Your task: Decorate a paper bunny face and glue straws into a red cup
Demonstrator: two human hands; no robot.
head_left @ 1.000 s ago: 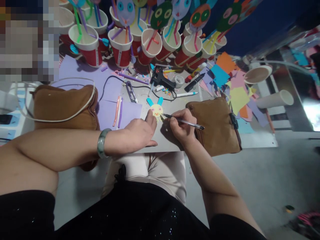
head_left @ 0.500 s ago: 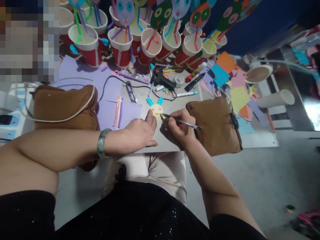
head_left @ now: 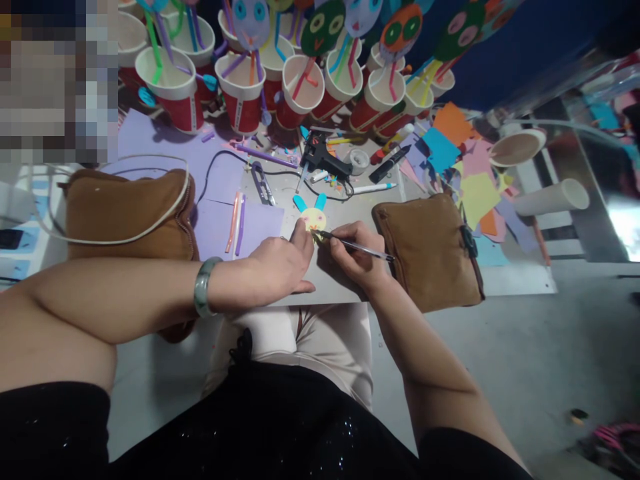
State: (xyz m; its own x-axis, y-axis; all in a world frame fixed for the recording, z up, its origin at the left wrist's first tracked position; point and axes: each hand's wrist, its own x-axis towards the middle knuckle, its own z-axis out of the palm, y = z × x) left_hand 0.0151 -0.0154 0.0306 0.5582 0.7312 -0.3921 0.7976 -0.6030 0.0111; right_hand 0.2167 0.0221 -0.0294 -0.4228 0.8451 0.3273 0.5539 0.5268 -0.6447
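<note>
A small yellow paper rabbit face (head_left: pixel 315 217) with blue ears lies on the grey table in front of me. My left hand (head_left: pixel 283 267) rests flat with its fingertips on the face's left edge, thumb apart, holding nothing up. In my right hand (head_left: pixel 361 252) is a black-tipped pen (head_left: pixel 367 251), pinched between thumb and fingers. Its tip is at the face's lower part, near the orange mouth. Fingers and pen cover part of the lower edge.
A hot glue gun (head_left: pixel 323 157), a box cutter (head_left: pixel 263 183), tape and a marker lie beyond the face. Brown pouches (head_left: pixel 430 253) flank both sides. Red paper cups (head_left: pixel 243 93) with straw figures line the back. Coloured paper scraps (head_left: pixel 443 150) pile up at right.
My right hand has shifted slightly left, bringing the pen tip from the face's right edge to near its mouth. My left hand stays in place.
</note>
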